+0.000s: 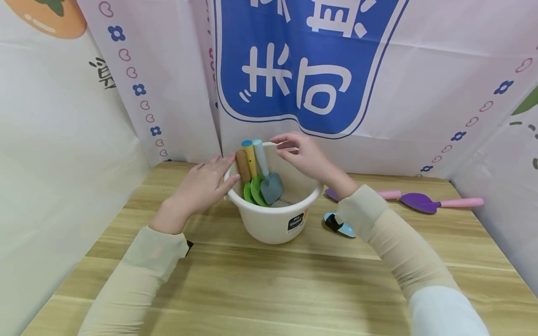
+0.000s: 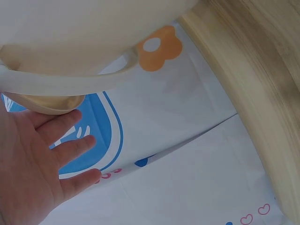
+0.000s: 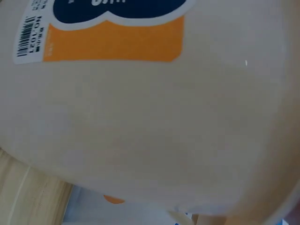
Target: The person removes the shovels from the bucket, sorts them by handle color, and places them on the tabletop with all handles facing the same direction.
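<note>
A white bucket (image 1: 262, 226) stands on the table, holding several small garden trowels. A trowel with a grey-blue blade (image 1: 272, 189) has a light blue handle. Beside it are a yellow handle (image 1: 251, 158) and a brown handle (image 1: 243, 166), above green blades (image 1: 257, 191). My left hand (image 1: 201, 184) lies at the bucket's left rim, thumb at the edge. In the left wrist view its fingers extend below the bucket's rim piece (image 2: 65, 84). Over the far right rim, my right hand (image 1: 308, 156) has loosely bent fingers with nothing visible in them. Only the bucket wall (image 3: 140, 117) fills the right wrist view.
To the right lies a purple trowel (image 1: 420, 203) with a pink handle; a second purple one (image 1: 332, 193) is partly hidden behind my right arm. A light blue and black object (image 1: 338, 225) lies right of the bucket. A printed cloth (image 1: 378, 154) hangs behind.
</note>
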